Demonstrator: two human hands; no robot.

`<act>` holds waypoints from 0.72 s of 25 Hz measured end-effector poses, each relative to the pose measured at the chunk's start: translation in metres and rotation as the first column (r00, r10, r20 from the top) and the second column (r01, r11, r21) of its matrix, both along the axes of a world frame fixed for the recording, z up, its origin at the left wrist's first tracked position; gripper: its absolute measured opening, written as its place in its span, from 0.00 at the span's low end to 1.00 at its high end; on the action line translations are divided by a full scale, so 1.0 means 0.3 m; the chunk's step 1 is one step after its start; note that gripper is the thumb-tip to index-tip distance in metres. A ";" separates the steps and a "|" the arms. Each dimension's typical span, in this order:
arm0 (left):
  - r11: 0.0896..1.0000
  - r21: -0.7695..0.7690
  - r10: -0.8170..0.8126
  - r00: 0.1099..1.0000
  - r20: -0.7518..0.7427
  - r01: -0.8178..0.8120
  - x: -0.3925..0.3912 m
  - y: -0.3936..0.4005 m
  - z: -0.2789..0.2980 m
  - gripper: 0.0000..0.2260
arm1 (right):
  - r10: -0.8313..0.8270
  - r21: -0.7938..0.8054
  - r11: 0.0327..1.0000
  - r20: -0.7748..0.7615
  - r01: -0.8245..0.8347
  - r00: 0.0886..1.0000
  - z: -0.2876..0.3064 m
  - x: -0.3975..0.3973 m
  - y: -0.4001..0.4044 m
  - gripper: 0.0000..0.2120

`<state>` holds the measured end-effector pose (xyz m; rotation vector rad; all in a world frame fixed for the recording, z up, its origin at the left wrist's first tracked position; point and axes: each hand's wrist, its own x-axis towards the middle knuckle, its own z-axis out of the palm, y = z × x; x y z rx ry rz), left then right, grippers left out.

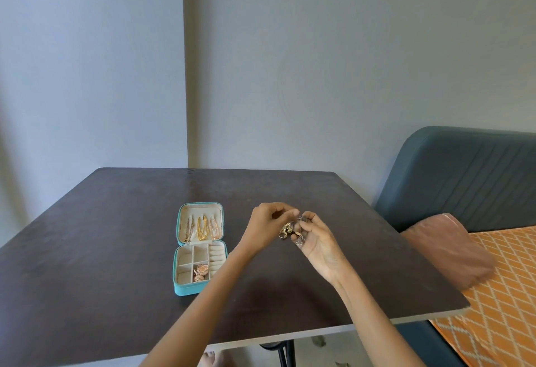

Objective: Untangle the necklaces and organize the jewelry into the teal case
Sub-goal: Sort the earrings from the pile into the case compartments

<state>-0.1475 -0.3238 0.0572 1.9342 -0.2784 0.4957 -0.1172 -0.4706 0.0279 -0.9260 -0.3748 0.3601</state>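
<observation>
A small cluster of gold jewelry (287, 231) is pinched between left hand (268, 226) and right hand (317, 240) above the table (101, 250), with the open teal case (185, 289) lying to the left, nearer the left hand.

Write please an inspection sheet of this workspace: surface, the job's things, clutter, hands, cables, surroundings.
Surface: dark table, bare around the case.
Job's things: teal case lies open; chains hang in its lid; gold earrings in one compartment; small gold jewelry held above the table.
Clutter: nothing seen.
Hands: left hand and right hand both pinch the small gold jewelry.
Cables: nothing seen.
Surroundings: grey wall; blue headboard, brown pillow and orange patterned sheet at right.
</observation>
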 end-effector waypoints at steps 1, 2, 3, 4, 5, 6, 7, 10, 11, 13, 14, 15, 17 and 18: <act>0.999 0.035 0.005 1.000 0.002 -0.005 -0.004 0.003 -0.002 0.04 | -0.001 -0.042 0.999 0.027 0.002 1.000 0.000 -0.002 0.001 0.05; 0.997 0.080 0.019 1.000 0.010 -0.020 -0.005 0.005 -0.003 0.03 | -0.011 -0.095 0.995 0.060 0.016 0.998 -0.002 -0.006 0.002 0.05; 0.992 0.118 0.038 0.999 0.020 -0.040 -0.004 0.009 -0.001 0.02 | -0.030 -0.149 0.988 0.096 0.044 0.995 -0.004 -0.009 0.004 0.05; 0.987 0.149 0.055 0.998 0.028 -0.059 -0.001 0.012 0.003 0.02 | -0.060 -0.204 0.975 0.140 0.088 0.988 -0.004 -0.012 0.004 0.05; 0.981 0.180 0.067 0.997 0.034 -0.072 0.001 0.016 0.008 0.01 | -0.096 -0.261 0.954 0.193 0.145 0.977 0.000 -0.016 0.002 0.06; 0.974 0.210 0.076 0.996 0.038 -0.083 0.003 0.020 0.012 0.01 | -0.132 -0.319 0.924 0.248 0.210 0.960 0.007 -0.021 0.000 0.05; 0.969 0.229 0.088 0.995 0.041 -0.095 0.003 0.024 0.016 0.02 | -0.164 -0.364 0.892 0.296 0.270 0.941 0.018 -0.025 -0.001 0.04; 0.992 0.099 0.082 0.997 0.018 -0.083 0.002 0.036 0.014 0.04 | -0.233 -0.387 0.838 0.384 0.385 0.893 0.065 -0.028 0.003 0.04; 0.998 0.015 0.064 0.998 0.001 -0.064 0.002 0.039 0.010 0.05 | -0.246 -0.383 0.827 0.411 0.411 0.878 0.085 -0.026 0.004 0.05; 0.990 -0.137 0.030 0.999 -0.011 -0.031 0.003 0.041 0.001 0.05 | -0.226 -0.407 0.800 0.477 0.441 0.849 0.119 -0.022 0.005 0.06; 0.981 -0.194 0.007 1.000 -0.004 -0.008 0.004 0.042 -0.004 0.05 | -0.199 -0.432 0.782 0.512 0.450 0.836 0.130 -0.021 0.003 0.07; 0.972 -0.232 -0.020 1.000 0.008 0.022 0.005 0.042 -0.007 0.05 | -0.170 -0.457 0.763 0.540 0.457 0.824 0.138 -0.020 -0.002 0.07; 0.964 -0.251 -0.085 0.996 0.016 0.086 0.006 0.039 -0.008 0.05 | -0.140 -0.483 0.739 0.572 0.470 0.808 0.146 -0.013 -0.015 0.07; 0.963 -0.242 -0.118 0.993 0.009 0.116 0.007 0.036 -0.008 0.05 | -0.136 -0.487 0.731 0.583 0.478 0.801 0.147 -0.009 -0.023 0.07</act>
